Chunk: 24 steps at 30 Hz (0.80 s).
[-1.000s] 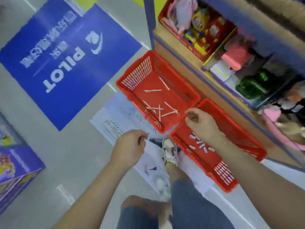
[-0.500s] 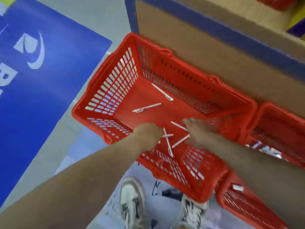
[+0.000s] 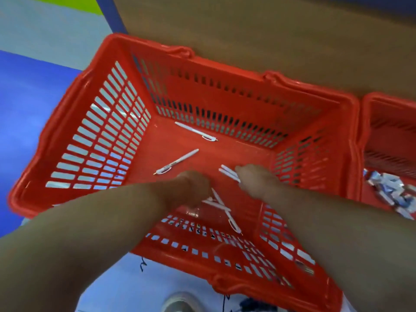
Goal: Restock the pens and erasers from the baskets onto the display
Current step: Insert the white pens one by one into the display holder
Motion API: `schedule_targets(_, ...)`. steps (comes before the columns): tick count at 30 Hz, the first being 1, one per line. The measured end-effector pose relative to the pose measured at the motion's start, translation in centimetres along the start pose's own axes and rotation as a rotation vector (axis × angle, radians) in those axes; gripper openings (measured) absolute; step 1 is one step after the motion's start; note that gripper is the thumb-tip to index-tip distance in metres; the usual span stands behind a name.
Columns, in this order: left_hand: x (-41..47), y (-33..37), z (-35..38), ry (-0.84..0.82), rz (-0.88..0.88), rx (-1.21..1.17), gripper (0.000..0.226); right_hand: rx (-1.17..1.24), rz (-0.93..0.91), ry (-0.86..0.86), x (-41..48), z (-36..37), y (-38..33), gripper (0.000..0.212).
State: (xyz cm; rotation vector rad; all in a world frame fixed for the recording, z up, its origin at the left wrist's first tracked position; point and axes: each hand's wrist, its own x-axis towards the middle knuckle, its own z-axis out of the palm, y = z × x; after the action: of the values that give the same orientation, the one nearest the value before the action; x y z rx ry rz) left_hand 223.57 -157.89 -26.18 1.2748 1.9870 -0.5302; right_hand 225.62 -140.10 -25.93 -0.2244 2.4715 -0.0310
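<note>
A red basket [image 3: 117, 48] sits on the floor with several white pens in it. One pen [image 3: 195, 131] lies by the far wall, and another pen [image 3: 176, 162] lies mid-floor. Both hands reach into the basket. My right hand [image 3: 256, 179] grips two pens [image 3: 228, 173] that stick out to its left. My left hand [image 3: 191, 190] is curled, knuckles up, over the ends of two crossed pens [image 3: 221, 208]; its fingers are hidden. A second red basket [image 3: 369, 102] at the right holds small white-and-blue erasers [image 3: 387, 190].
A brown wooden shelf base [image 3: 270, 30] rises directly behind both baskets. A blue floor sign [image 3: 33, 109] lies to the left. My shoe [image 3: 180, 302] stands on printed floor graphics just in front of the basket.
I have bent lower, so the pen basket fills the view. Both hands went down from above the baskets to its floor. My right hand closed on two pens.
</note>
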Motion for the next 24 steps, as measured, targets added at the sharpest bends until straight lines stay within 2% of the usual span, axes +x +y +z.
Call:
schedule_targets(3,-1.4,-2.7,-0.2,0.041,-0.09,-0.04,0.034,0.387,0.226,0.038,0.4,0.9,-1.3,0.032)
schedule_targets(5,-2.1,-5.1,-0.2,0.136,-0.241,-0.214,0.029,0.546,0.317,0.041,0.3,1.2,-2.2,0.034)
schedule_targets(7,-2.7,-7.3,0.5,0.272,-0.371,-0.348,0.029,0.545,0.254,-0.023,-0.5,1.3,-3.2,0.037)
schedule_targets(9,-2.7,-8.7,2.1,0.369,-0.427,-0.364,0.03,0.439,0.154,-0.093,-1.7,1.5,-4.5,0.043)
schedule_targets(10,-2.7,-9.0,2.9,0.387,-0.447,-0.359,0.033,0.383,0.118,-0.091,-2.0,1.8,-5.1,0.038)
schedule_targets(13,-2.4,-8.5,4.1,0.334,-0.435,-0.397,0.045,0.312,0.132,-0.015,-1.8,2.3,-6.1,0.021)
schedule_targets(17,-1.8,-8.3,2.9,0.288,-0.384,-0.265,0.03,0.413,0.363,0.116,-1.6,2.3,-5.5,0.036)
schedule_targets(19,-1.7,-8.5,1.9,0.233,-0.395,-0.253,0.031,0.419,0.442,0.089,-1.8,2.6,-5.1,0.032)
schedule_targets(21,-1.6,-8.6,0.8,0.262,-0.391,-0.271,0.038,0.458,0.483,0.048,-1.9,3.1,-4.8,0.031)
schedule_targets(22,-1.4,-8.6,0.2,0.313,-0.38,-0.256,0.039,0.533,0.52,0.054,-1.7,3.2,-4.7,0.032)
schedule_targets(24,-0.6,-8.8,-0.9,0.449,-0.339,-0.2,0.037,0.863,0.626,0.15,-1.3,3.0,-4.4,0.024)
